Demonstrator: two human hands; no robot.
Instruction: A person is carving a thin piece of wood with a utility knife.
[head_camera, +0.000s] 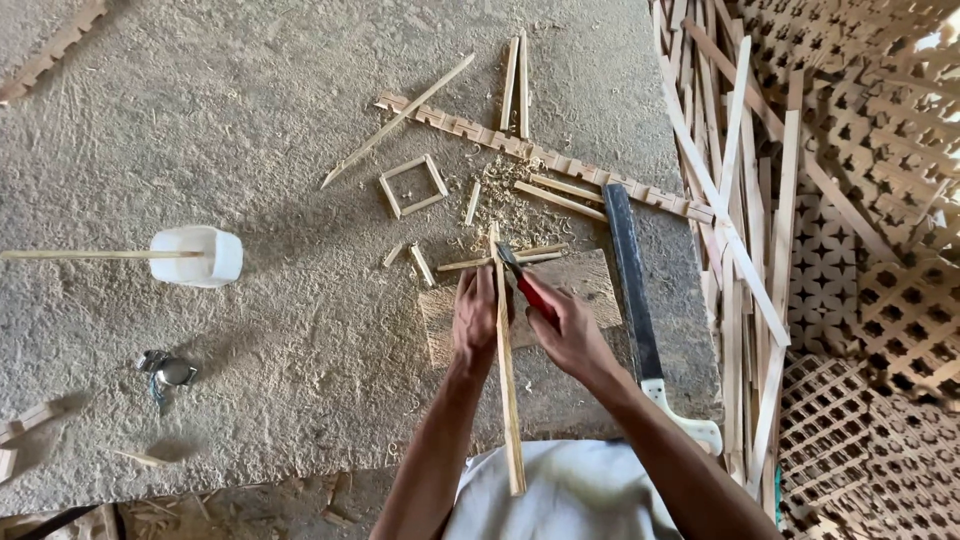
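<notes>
Left hand (474, 318) grips a long wooden strip (507, 380) upright over a flat board (585, 280) near the desk's (250, 350) front edge. Right hand (568, 328) is closed on a red-handled blade (522, 280), touching the strip. Machete (632, 285) just right; shavings (500, 205), small square frame (413, 186) beyond; white tub (198, 256) far left.

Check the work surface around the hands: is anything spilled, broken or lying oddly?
Nothing looks damaged. Wood shavings lie scattered just beyond the strip that the left hand holds while the right hand grips a red-handled tool. The white container lies tipped on its side, a thin stick poking in; no spill shows.
</notes>
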